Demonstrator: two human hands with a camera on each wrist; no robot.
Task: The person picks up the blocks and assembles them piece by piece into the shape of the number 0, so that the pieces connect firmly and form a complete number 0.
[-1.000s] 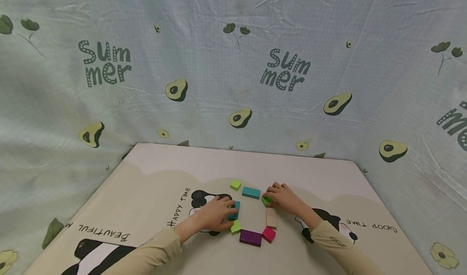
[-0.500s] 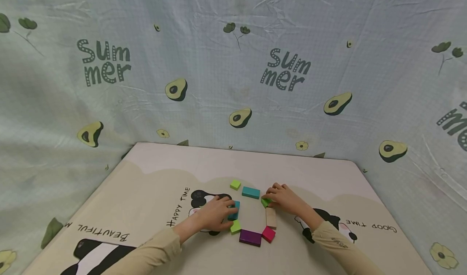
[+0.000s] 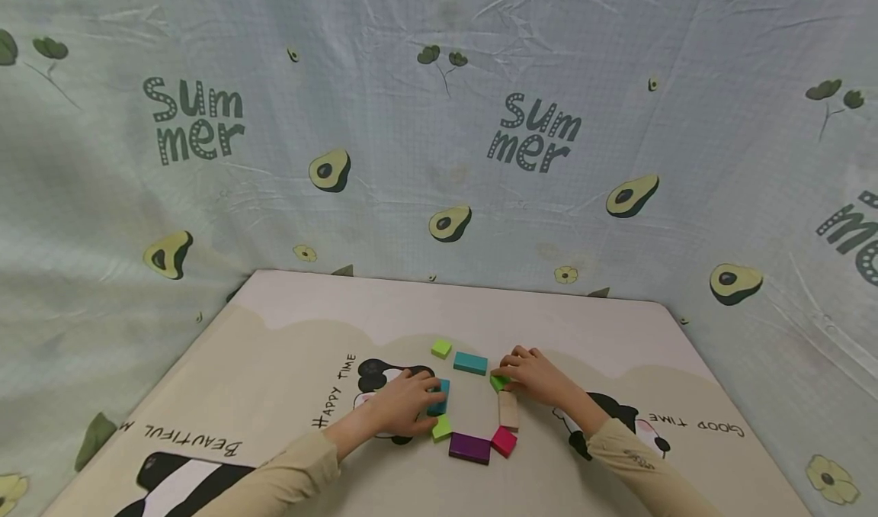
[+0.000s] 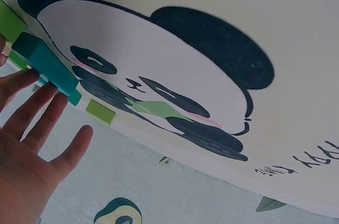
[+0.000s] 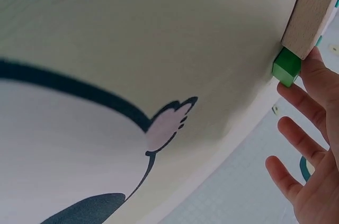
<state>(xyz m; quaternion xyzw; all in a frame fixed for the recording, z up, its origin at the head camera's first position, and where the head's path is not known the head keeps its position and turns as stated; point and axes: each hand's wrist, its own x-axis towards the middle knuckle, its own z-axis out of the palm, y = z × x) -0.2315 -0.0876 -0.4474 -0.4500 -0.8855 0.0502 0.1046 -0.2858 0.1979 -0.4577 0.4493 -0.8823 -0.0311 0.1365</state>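
Observation:
A loose ring of colored blocks lies on the table between the two hands. My left hand is at its left side, with fairly straight fingers touching a teal rectangular block. Nearer to me, a lime cube adjoins that block's end. On the ring's right side, my right hand pinches a green cube between thumb and index finger, while its other fingers extend loosely. The green cube sits right at the end of a plain wooden block.
Another teal block and a lime cube form the far side. A purple block and a crimson cube form the near side. The table has printed pandas; a patterned curtain hangs behind.

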